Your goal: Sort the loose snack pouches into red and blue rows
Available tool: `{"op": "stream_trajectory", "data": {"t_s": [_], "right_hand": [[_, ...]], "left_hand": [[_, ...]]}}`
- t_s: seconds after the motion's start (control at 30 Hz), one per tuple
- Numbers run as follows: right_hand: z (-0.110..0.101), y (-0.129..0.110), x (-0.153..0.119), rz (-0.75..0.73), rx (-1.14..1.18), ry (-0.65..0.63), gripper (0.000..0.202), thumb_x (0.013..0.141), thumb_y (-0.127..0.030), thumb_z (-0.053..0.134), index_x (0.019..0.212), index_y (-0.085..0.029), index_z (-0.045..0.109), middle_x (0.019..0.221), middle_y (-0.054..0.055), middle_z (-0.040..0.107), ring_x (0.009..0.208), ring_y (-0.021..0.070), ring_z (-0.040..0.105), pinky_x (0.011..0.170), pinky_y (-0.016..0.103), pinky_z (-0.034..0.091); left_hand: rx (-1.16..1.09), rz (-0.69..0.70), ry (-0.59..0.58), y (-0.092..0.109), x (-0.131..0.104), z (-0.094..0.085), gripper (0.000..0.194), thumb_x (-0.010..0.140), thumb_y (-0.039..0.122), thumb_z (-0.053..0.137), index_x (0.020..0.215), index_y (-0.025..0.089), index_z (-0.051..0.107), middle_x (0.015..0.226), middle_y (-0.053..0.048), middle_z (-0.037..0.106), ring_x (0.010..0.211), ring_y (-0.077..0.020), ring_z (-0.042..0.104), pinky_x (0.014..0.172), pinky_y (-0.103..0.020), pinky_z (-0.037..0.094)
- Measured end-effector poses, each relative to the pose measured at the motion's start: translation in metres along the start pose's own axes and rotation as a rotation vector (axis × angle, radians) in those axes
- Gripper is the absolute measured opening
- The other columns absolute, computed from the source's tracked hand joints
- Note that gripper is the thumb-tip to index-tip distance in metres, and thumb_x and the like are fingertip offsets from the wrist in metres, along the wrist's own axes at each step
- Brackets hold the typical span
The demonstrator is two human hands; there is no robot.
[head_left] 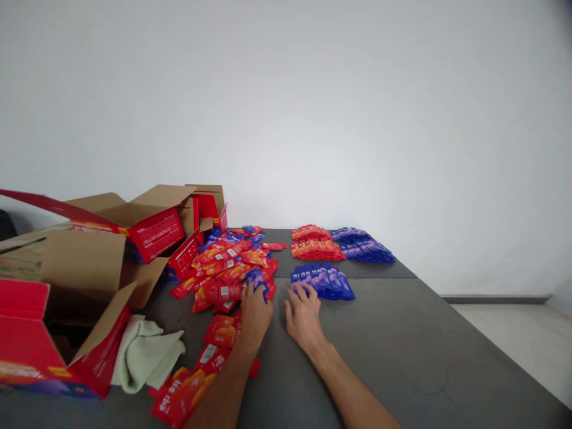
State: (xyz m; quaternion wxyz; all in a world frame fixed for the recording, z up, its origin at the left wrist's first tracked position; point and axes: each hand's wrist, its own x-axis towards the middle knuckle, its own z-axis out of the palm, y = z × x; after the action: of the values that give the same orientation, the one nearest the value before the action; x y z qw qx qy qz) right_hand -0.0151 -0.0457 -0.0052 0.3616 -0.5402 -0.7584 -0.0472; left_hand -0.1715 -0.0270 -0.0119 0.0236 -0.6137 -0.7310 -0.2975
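Right at the centre of the frame, there it was: a blue pouch (256,277) caught under the curled fingers of the left hand (257,297), which looked closed on it, just at the right edge of the heap of red pouches (223,274). Its visible end pointed up the frame, tipped slightly left; the fingers covered the rest. And across a narrow strip of bare desk (379,345), directly to its right, lay the fanned blue row (328,282), its pouches slanting from upper left to lower right. Nearer that row was the right hand (300,301), loosely open, thumb spread, nothing visibly gripped, fingertips at the row's left end.
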Motion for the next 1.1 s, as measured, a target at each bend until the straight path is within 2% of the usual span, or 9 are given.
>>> {"op": "stream_trajectory", "data": {"t_s": [0.13,0.23,0.43,0.6,0.67,0.77,0.87,0.97,1.1], "right_hand": [[0.0,-0.003,-0.002,-0.033,0.059,-0.036,0.034,0.089,-0.021,0.048,0.12,-0.021,0.063,0.133,0.011,0.056,0.125,0.0294,0.039,0.099,0.046,0.039],[0.001,0.002,-0.001,-0.024,0.073,-0.045,0.034,0.089,-0.02,0.048,0.12,-0.02,0.062,0.131,0.011,0.057,0.122,0.0275,0.041,0.098,0.043,0.041],[0.003,0.006,0.0,0.002,0.087,-0.065,0.037,0.091,-0.022,0.046,0.124,-0.018,0.06,0.134,0.012,0.056,0.121,0.0282,0.043,0.098,0.044,0.042],[0.003,0.004,0.001,-0.018,0.19,-0.032,0.053,0.09,-0.027,0.049,0.141,-0.016,0.043,0.141,0.013,0.049,0.126,0.0278,0.042,0.103,0.045,0.039],[0.001,0.002,0.002,-0.016,0.258,-0.024,0.055,0.089,-0.029,0.052,0.141,-0.015,0.043,0.139,0.014,0.051,0.126,0.0274,0.043,0.105,0.043,0.038],[-0.004,-0.002,0.003,0.04,0.409,-0.092,0.039,0.089,-0.031,0.053,0.125,-0.018,0.06,0.119,0.011,0.064,0.111,0.0238,0.055,0.098,0.035,0.043],[-0.009,-0.005,0.004,0.158,0.592,-0.161,0.031,0.091,-0.037,0.05,0.108,-0.02,0.068,0.097,0.006,0.07,0.087,0.0197,0.062,0.082,0.029,0.046],[-0.011,-0.008,0.006,0.31,0.776,-0.216,0.038,0.089,-0.049,0.051,0.092,-0.016,0.07,0.074,0.001,0.065,0.064,0.0151,0.055,0.061,0.024,0.042],[-0.014,-0.013,0.007,0.441,0.994,-0.285,0.046,0.084,-0.059,0.055,0.083,-0.014,0.065,0.064,-0.002,0.055,0.056,0.011,0.044,0.051,0.021,0.033]], "left_hand": [[-0.096,0.03,0.057,-0.002,0.006,0.001,0.038,0.087,0.013,0.038,0.115,0.009,0.063,0.122,-0.017,0.061,0.119,-0.0248,0.052,0.105,-0.039,0.038],[-0.175,0.03,0.068,-0.001,0.008,-0.005,0.037,0.09,0.013,0.031,0.103,0.01,0.066,0.109,-0.015,0.065,0.108,-0.0234,0.058,0.099,-0.037,0.042],[-0.313,-0.041,0.201,-0.002,0.015,-0.023,0.037,0.095,0.027,0.027,0.092,0.017,0.062,0.095,-0.011,0.065,0.095,-0.0241,0.06,0.09,-0.038,0.046],[-0.484,-0.098,0.278,0.001,0.015,-0.035,0.031,0.095,0.035,0.033,0.09,0.019,0.058,0.094,-0.008,0.065,0.091,-0.0222,0.06,0.085,-0.035,0.046],[-0.568,-0.099,0.256,0.005,0.013,-0.04,0.03,0.094,0.038,0.034,0.089,0.02,0.058,0.091,-0.006,0.065,0.088,-0.0212,0.06,0.081,-0.033,0.046],[-0.704,-0.108,0.202,0.01,0.012,-0.044,0.032,0.092,0.044,0.039,0.086,0.02,0.059,0.085,-0.004,0.066,0.081,-0.0195,0.06,0.076,-0.031,0.046],[-0.901,-0.173,0.184,0.01,0.015,-0.043,0.032,0.087,0.048,0.05,0.092,0.018,0.06,0.083,-0.003,0.067,0.08,-0.0185,0.063,0.075,-0.03,0.048],[-1.097,-0.292,0.148,0.009,0.017,-0.034,0.041,0.079,0.048,0.061,0.103,0.015,0.06,0.09,-0.007,0.07,0.085,-0.0192,0.066,0.076,-0.031,0.05],[-1.23,-0.288,-0.168,0.014,0.01,-0.02,0.04,0.071,0.045,0.07,0.091,0.011,0.067,0.079,-0.007,0.07,0.073,-0.0188,0.065,0.067,-0.029,0.05]]}}
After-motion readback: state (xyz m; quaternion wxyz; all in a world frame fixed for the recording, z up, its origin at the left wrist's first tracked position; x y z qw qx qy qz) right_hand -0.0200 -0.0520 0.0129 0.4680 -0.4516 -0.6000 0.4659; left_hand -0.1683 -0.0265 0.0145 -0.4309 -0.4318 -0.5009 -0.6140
